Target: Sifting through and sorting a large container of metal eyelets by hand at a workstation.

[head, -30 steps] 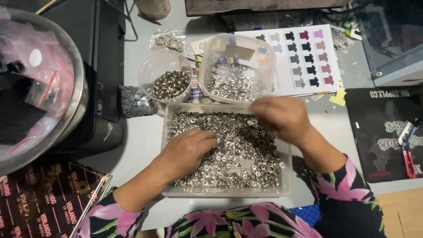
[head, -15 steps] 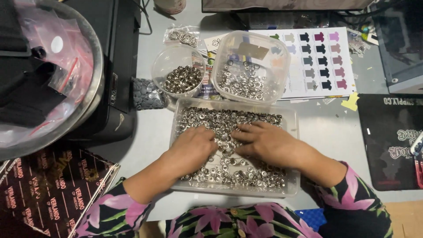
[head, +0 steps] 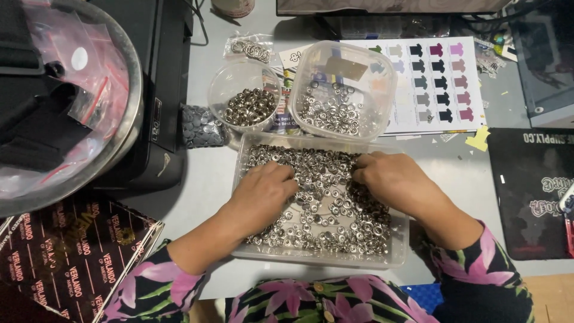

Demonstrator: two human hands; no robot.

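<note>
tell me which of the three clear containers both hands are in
The large rectangular tray nearest the person; the round cup and square tub sit behind it, untouched.

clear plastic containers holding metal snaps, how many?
3. Round clear plastic cup at back left, square clear plastic tub beside it, large rectangular clear plastic tray in front, under both hands. None seem hidden.

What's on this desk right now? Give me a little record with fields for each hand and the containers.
left hand: palm down in the metal rings, fingers curled
right hand: palm down in the same rings
large tray: clear, rectangular, holds a thick layer of small silver rings
round tub: clear, behind the tray, darker metal pieces inside
square tub: clear, beside the round one, silver rings inside
colour chart: lies under the square tub
</note>
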